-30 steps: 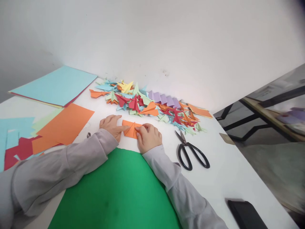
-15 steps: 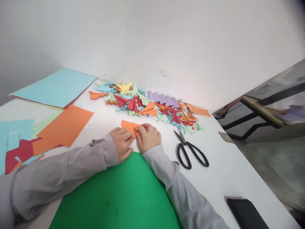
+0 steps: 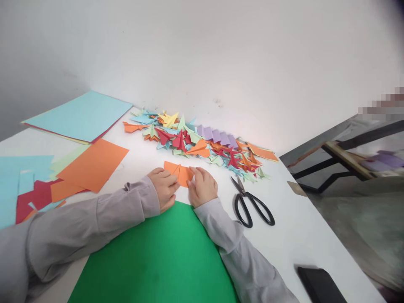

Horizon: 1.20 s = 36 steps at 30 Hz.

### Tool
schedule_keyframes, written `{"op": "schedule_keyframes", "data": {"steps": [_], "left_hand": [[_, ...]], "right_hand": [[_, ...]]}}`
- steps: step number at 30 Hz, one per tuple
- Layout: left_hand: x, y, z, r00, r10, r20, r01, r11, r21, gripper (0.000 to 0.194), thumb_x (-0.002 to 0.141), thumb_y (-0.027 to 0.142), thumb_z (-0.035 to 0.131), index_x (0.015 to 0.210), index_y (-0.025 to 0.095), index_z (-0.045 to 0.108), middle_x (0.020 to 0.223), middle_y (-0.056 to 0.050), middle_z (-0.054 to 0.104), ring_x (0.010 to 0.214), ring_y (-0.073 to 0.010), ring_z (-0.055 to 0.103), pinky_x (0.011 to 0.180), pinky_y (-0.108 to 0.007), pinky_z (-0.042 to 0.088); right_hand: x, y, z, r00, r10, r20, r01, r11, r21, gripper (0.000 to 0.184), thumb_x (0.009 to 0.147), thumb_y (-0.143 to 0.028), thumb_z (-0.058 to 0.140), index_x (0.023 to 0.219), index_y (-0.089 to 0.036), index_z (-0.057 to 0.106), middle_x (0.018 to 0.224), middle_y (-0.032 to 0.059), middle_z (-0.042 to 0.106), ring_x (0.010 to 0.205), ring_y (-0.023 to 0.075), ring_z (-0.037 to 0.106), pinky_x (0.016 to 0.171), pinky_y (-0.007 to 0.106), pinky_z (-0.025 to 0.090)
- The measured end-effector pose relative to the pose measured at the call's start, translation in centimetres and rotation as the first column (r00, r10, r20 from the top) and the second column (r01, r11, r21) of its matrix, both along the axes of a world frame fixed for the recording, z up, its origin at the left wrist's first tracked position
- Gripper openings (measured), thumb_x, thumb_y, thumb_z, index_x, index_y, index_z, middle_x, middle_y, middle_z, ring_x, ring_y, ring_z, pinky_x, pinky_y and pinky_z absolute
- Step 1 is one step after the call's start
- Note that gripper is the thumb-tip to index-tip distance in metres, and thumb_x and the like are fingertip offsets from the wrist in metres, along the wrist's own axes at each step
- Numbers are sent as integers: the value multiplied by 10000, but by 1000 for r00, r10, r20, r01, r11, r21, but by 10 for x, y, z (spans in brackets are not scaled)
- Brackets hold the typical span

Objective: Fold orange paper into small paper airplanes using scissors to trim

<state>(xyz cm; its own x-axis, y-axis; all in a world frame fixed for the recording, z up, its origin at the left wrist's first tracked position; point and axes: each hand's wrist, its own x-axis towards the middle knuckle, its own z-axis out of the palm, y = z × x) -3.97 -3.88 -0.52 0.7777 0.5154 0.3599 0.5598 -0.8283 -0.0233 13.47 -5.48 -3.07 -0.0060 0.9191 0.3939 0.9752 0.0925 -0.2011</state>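
Observation:
A small folded piece of orange paper (image 3: pixel 184 176) lies on the white table between my two hands, a raised crease running up its middle. My left hand (image 3: pixel 163 188) has curled fingers pinching the paper's lower left part by the crease. At the right edge, my right hand (image 3: pixel 203 187) is closed on the paper with its thumb and index finger. The fingertips partly cover both sides of the paper. Just below my hands, a large green sheet (image 3: pixel 158 256) stretches toward me under my forearms.
Black-handled scissors (image 3: pixel 249 202) lie right of my right hand. Many small folded paper planes (image 3: pixel 179 141) are heaped along the wall. Orange sheets (image 3: pixel 97 164) and paper scraps sit left, with larger blue sheets (image 3: pixel 82 113) behind. A black phone-like object (image 3: pixel 320 284) rests near the right edge.
My left hand has moved from the paper's left edge down and in to the crease, its fingers curling. The right thumb and fingers have shifted from the crease to the paper's right edge.

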Motion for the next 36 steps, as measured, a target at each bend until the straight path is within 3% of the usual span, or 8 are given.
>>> {"op": "schedule_keyframes", "data": {"steps": [4, 8, 12, 17, 20, 23, 30, 36], "left_hand": [[2, 1, -1, 1000, 0, 2, 0, 999, 34, 238, 746, 264, 492, 919, 155, 616, 858, -67, 592, 818, -201, 497, 819, -384, 326], [3, 1, -1, 1000, 9, 13, -9, 998, 59, 230, 744, 251, 495, 909, 153, 621, 835, -56, 593, 799, -195, 495, 829, -383, 332], [4, -1, 1, 1000, 8, 2, -8, 998, 66, 216, 747, 244, 495, 875, 133, 628, 826, -64, 590, 799, -196, 500, 842, -383, 341], [8, -4, 2, 1000, 18, 6, -19, 995, 98, 175, 756, 201, 469, 789, 125, 623, 735, -60, 567, 771, -197, 504, 870, -392, 349], [10, -4, 1, 1000, -2, 2, 1, 996, 90, 165, 758, 192, 456, 724, 131, 607, 705, -58, 557, 726, -195, 508, 852, -389, 379], [9, -6, -2, 999, -21, 26, 18, 995, 98, 174, 762, 186, 456, 783, 110, 611, 710, -58, 576, 703, -187, 523, 928, -406, 358], [-6, -16, -10, 997, -16, 76, 10, 997, 70, 361, 776, 226, 466, 1089, 75, 562, 1080, -135, 625, 1013, -241, 551, 1029, -460, 263], [-21, -6, -9, 991, -59, 122, 51, 997, 63, 303, 804, 184, 425, 1058, 105, 569, 1002, -98, 666, 960, -190, 593, 1052, -427, 235]], "right_hand": [[5, -3, 5, 990, 138, -31, -135, 988, 76, 337, 785, -164, 430, 1054, -249, 615, 1164, 88, 520, 1080, 222, 470, 883, 370, 361], [4, -13, 8, 964, 240, 116, -257, 952, 168, 264, 756, -122, 474, 784, -281, 682, 1122, 31, 571, 1089, 203, 476, 946, 403, 280], [-5, -17, 8, 939, 241, 244, -294, 932, 213, 276, 793, -109, 441, 817, -261, 671, 1043, 26, 627, 1005, 167, 517, 976, 393, 232], [-14, -12, 7, 885, 317, 340, -396, 898, 192, 270, 832, -135, 431, 715, -180, 670, 795, 52, 646, 786, 166, 513, 838, 312, 327], [-20, -12, 9, 878, 275, 392, -370, 909, 191, 304, 823, -113, 438, 610, -166, 648, 675, 68, 597, 715, 182, 480, 749, 318, 339], [-25, -16, 11, 895, 198, 399, -295, 934, 200, 252, 791, -111, 476, 621, -172, 651, 647, 53, 574, 670, 177, 457, 804, 355, 318], [-27, -20, 13, 914, 144, 379, -218, 963, 159, 164, 745, -130, 524, 697, -178, 674, 725, 54, 618, 789, 208, 489, 929, 427, 216], [-23, -17, 9, 933, 143, 329, -200, 969, 147, 147, 710, -126, 549, 751, -194, 673, 766, 47, 637, 789, 199, 500, 921, 429, 219]]}}
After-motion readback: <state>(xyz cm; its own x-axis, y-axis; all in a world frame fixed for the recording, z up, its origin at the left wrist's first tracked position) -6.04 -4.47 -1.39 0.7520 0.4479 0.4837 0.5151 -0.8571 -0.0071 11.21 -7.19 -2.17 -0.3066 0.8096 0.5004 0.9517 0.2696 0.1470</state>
